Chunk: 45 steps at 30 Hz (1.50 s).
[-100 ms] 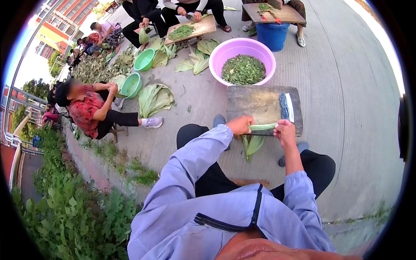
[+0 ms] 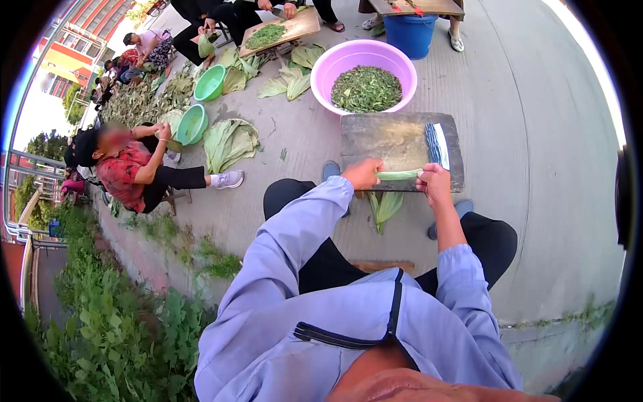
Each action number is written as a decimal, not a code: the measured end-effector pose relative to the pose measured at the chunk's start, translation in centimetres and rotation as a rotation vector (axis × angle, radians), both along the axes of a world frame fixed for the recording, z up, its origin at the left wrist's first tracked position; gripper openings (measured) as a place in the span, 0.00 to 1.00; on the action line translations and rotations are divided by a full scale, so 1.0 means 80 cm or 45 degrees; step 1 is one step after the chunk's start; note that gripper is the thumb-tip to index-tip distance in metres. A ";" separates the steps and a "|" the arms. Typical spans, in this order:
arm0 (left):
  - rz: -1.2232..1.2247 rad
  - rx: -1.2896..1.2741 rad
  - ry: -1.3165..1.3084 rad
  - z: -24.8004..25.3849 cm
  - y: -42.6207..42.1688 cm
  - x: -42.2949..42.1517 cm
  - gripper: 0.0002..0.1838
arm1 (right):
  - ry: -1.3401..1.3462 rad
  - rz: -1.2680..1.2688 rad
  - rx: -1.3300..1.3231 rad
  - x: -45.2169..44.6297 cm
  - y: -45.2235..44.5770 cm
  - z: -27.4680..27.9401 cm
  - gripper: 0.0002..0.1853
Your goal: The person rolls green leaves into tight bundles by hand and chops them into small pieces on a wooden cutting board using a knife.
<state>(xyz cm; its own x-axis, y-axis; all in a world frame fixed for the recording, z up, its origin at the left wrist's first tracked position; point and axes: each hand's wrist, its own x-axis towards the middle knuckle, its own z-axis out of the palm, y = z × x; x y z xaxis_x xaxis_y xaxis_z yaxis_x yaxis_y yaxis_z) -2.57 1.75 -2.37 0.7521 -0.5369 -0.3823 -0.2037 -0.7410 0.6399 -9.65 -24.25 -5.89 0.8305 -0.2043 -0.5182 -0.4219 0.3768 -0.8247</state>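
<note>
My left hand [image 2: 364, 173] and my right hand [image 2: 435, 183] grip the two ends of a pale green leaf strip [image 2: 398, 175], stretched level across the near edge of a wooden board [image 2: 385, 142]. Both hands have their fingers closed. A cleaver-like blade with a dark patterned face [image 2: 438, 146] lies on the board's right side, just beyond my right hand. Below the board, between my feet, green leaves [image 2: 386, 208] hang or lie. Past the board's far edge stands a pink-purple basin [image 2: 319, 79] holding chopped greens [image 2: 366, 88].
At the left sits a person in a red shirt [image 2: 125, 175] beside a green basin [image 2: 193, 124]. Large leaves [image 2: 229, 143] lie on the pavement. Farther back are another green basin [image 2: 210, 83], a blue bucket [image 2: 410, 36] and people at boards. Plants [image 2: 114, 321] grow at the lower left.
The whole view has shifted, so the board, basins and people appear higher and farther left. Both hands still hold the leaf strip.
</note>
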 end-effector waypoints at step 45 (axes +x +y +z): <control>-0.097 0.305 -0.441 -0.067 -0.069 0.061 0.09 | 0.078 0.138 -0.966 0.089 -0.016 -0.116 0.09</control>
<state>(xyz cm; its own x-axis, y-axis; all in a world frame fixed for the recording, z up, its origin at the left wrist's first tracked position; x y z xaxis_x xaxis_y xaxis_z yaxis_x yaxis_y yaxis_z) 2.32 -3.81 -7.76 0.8196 -0.5228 -0.2346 -0.4364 -0.8348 0.3355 -2.52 -25.55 -15.16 0.8406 -0.4410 -0.3144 -0.4773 -0.3287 -0.8149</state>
